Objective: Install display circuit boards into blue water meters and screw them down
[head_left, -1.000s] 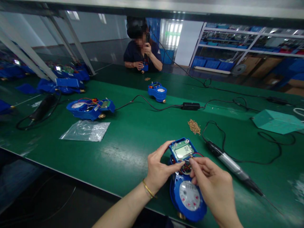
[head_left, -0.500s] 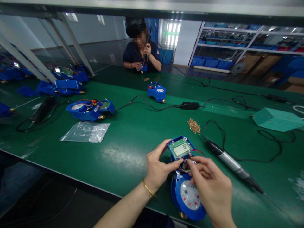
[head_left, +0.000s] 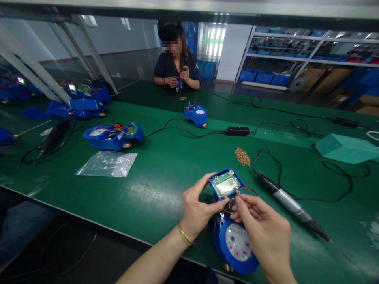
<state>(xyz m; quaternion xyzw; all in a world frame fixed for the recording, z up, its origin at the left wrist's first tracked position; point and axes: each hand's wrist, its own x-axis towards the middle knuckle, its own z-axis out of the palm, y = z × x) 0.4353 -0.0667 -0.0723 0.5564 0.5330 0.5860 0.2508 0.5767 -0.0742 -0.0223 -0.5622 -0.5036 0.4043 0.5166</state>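
Observation:
A blue water meter (head_left: 237, 242) with a round dial lies at the table's front edge. Its blue box, tilted up behind the dial, holds a green circuit board with a lit LCD display (head_left: 227, 185). My left hand (head_left: 198, 205) grips this box, fingers along its left side and thumb at the lower edge. My right hand (head_left: 263, 225) is pinched at the thin coloured wires (head_left: 230, 206) just below the board; the fingertips hide exactly what they hold. A red wire loops out to the right of the box.
An electric screwdriver (head_left: 293, 205) lies to the right, beside a pile of small brass screws (head_left: 242, 156). Two more blue meters (head_left: 106, 136) and a plastic bag (head_left: 107, 163) are farther off. Across the table sits a co-worker (head_left: 177, 67). A green box (head_left: 345, 148) stands at right.
My right fingers have shifted slightly at the wires; my left hand keeps its hold. The co-worker's head has lifted and the tool in their hand has come down.

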